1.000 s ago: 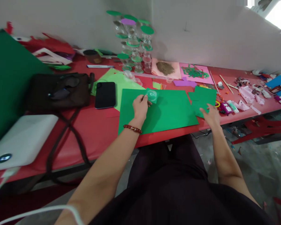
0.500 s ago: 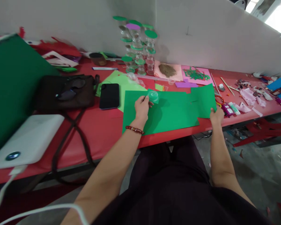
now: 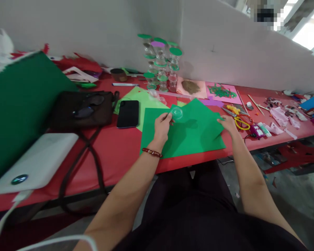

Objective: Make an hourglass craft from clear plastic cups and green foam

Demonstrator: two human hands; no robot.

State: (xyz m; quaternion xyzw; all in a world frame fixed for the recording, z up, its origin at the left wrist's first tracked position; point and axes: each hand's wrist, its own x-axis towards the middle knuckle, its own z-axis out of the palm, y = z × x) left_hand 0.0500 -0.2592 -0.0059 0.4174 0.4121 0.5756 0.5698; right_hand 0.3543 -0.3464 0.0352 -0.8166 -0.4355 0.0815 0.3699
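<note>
My left hand (image 3: 162, 127), a beaded bracelet at its wrist, is closed on a small clear plastic cup (image 3: 177, 112) with a bit of green paper against it. On the right, my right hand (image 3: 227, 124) pinches the edge of a loose piece of green paper (image 3: 199, 113), which is tilted over the larger green sheet (image 3: 157, 139) on the table. Both hands are above that sheet. Scissors (image 3: 242, 122) with orange and yellow handles lie just beyond my right hand. Where the loose piece ends against the sheet is hard to make out.
Stacked clear cups with green and purple discs (image 3: 161, 64) stand by the wall. Sand on pink paper (image 3: 190, 87) and green strips (image 3: 221, 91) lie to their right. A phone (image 3: 128, 114), brown bag (image 3: 81, 109) and white power bank (image 3: 36, 162) occupy the left.
My right hand has moved left with the green paper, bringing it over the large sheet and uncovering the scissors. My left hand still holds the cup. The whole view has shifted slightly.
</note>
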